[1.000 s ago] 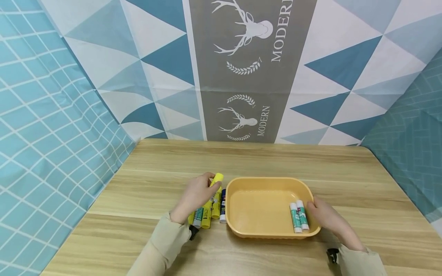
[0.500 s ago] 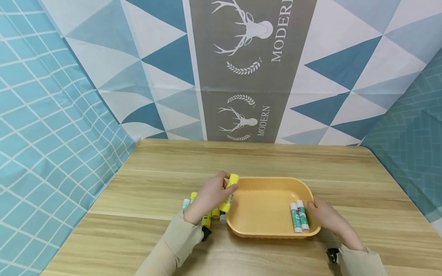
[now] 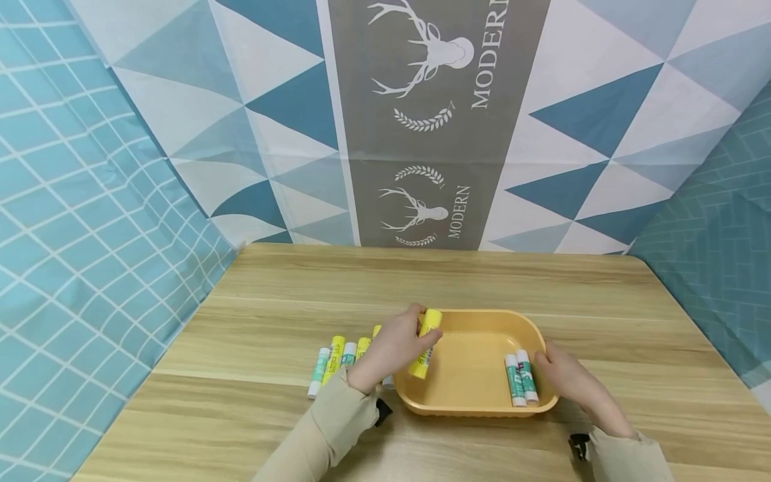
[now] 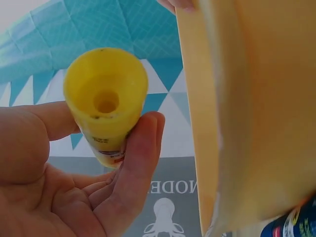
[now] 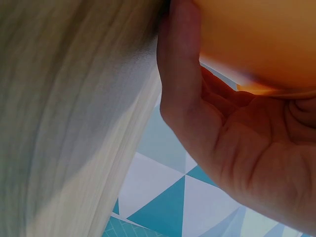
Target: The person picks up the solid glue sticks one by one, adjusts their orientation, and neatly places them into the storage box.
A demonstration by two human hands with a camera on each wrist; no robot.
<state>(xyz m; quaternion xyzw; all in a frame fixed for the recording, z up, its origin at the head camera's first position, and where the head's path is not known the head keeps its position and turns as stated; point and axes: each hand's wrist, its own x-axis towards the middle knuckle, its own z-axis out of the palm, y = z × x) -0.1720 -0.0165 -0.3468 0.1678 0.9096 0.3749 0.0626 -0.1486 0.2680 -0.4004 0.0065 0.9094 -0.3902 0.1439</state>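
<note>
My left hand (image 3: pixel 394 346) pinches a yellow glue stick (image 3: pixel 426 343) between thumb and fingers, above the left side of a yellow-orange plastic tray (image 3: pixel 460 381). In the left wrist view the glue stick's hollow round end (image 4: pixel 106 94) faces the camera. My right hand (image 3: pixel 572 379) grips the tray at its right side; in the right wrist view its fingers lie against the tray's wall (image 5: pixel 256 44). Inside the tray, a green-and-white glue stick (image 3: pixel 515 380) lies beside another green-and-white glue stick (image 3: pixel 527 376), near the right end.
Left of the tray several glue sticks lie in a row on the wooden table (image 3: pixel 253 355), including a green-and-white one (image 3: pixel 319 373) and a yellow one (image 3: pixel 333 361). My left forearm hides part of the row. A dark blue glue stick (image 4: pixel 291 222) lies near the tray.
My left hand has carried the yellow glue stick rightward from above the row, past the tray's left rim, to over the tray. My right hand has stayed at the tray.
</note>
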